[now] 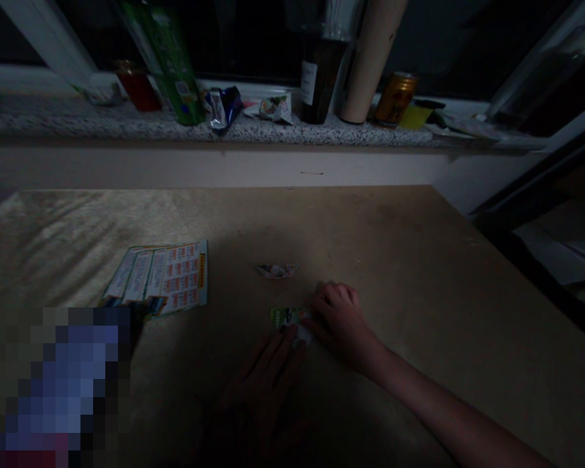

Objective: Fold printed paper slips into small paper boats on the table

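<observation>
Perhaps uneven pressure could skew the slip (pixel 283 316), lying on the desk (pixel 394 247) just nearer than the boat (pixel 278 271), under the left hand's (pixel 267 370) outstretched fingers and beside the right hand's (pixel 345 322) bent ones, whether clamped I cannot tell.

Dark windows (pixel 253 45) above speckled sill (pixel 253 134)

The scene is very dim, with black panes in the window (pixel 244 39). The desk (pixel 394 247) is palest at its far left, where soft streaks of shade slant across a faint sheen; a broad shadow darkens the middle and near side, nearly swallowing the left hand (pixel 268 374), while the right hand (pixel 344 318) catches more light. Small print on the sheets (pixel 180 276) is soft. Wide-angle distortion tilts the outer window frames, and coarse pixelation (pixel 73 390) masks the lower-left corner.
</observation>
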A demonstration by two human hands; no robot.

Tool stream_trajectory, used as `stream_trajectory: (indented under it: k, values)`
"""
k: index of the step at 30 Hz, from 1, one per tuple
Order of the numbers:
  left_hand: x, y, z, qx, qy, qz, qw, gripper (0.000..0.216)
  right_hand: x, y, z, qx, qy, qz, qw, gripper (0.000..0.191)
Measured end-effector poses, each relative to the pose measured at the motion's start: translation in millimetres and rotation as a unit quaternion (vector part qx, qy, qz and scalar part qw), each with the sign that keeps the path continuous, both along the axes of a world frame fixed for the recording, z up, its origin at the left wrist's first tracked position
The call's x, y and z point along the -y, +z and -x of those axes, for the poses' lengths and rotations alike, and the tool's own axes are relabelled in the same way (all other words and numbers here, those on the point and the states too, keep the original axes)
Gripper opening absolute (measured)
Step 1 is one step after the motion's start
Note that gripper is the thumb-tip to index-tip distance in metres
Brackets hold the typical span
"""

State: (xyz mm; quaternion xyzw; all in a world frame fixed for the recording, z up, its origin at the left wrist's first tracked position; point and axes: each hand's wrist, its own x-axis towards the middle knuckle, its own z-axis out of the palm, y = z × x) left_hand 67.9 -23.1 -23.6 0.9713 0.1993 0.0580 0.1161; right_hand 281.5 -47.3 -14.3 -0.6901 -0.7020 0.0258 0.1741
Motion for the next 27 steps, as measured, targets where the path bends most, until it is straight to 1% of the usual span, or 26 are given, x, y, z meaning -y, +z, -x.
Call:
stream_trajectory:
  k: [5,10,13,15,16,18,20,22,24,27]
  values:
    - [3,1.6,0,-0.015,0.000,-0.016,1.000,0.087,1,-1.4,0,0.004,0.001,0.002,1.000,0.014]
    - [4,4.2,0,-0.032,-0.001,-0.013,0.999,0.087,0,0.4,1,-0.001,0.003,0.001,1.000,0.013]
    - [2,7.4,-2,-0.026,-0.008,-0.022,0.999,0.086,0,2.0,0,-0.008,-0.001,-0.011,1.000,0.014]
    - [2,8.2,-3,-0.020,-0.002,-0.034,0.999,0.086,5,4.5,-1,-0.017,0.012,-0.031,0.999,0.014]
    - [2,7.8,-3,-0.013,0.001,-0.042,0.999,0.085,9,6.3,0,-0.018,0.027,-0.043,0.999,0.016]
    - [2,5.8,-3,0.006,0.002,-0.060,0.998,0.082,24,10.5,2,0.008,0.091,-0.068,0.993,0.027]
    - [2,3.7,-2,0.029,-0.010,-0.078,0.996,0.080,42,14.2,6,0.049,0.129,-0.057,0.989,0.036]
    - [3,3.1,-3,0.038,-0.020,-0.088,0.995,0.078,58,16.2,11,0.059,0.143,-0.027,0.988,0.048]
    - [4,4.1,-4,0.035,-0.013,-0.089,0.995,0.076,68,16.4,13,0.040,0.140,0.021,0.989,0.057]
    - [5,5.2,-5,0.032,-0.003,-0.082,0.996,0.079,70,15.4,13,0.011,0.133,0.062,0.989,0.061]
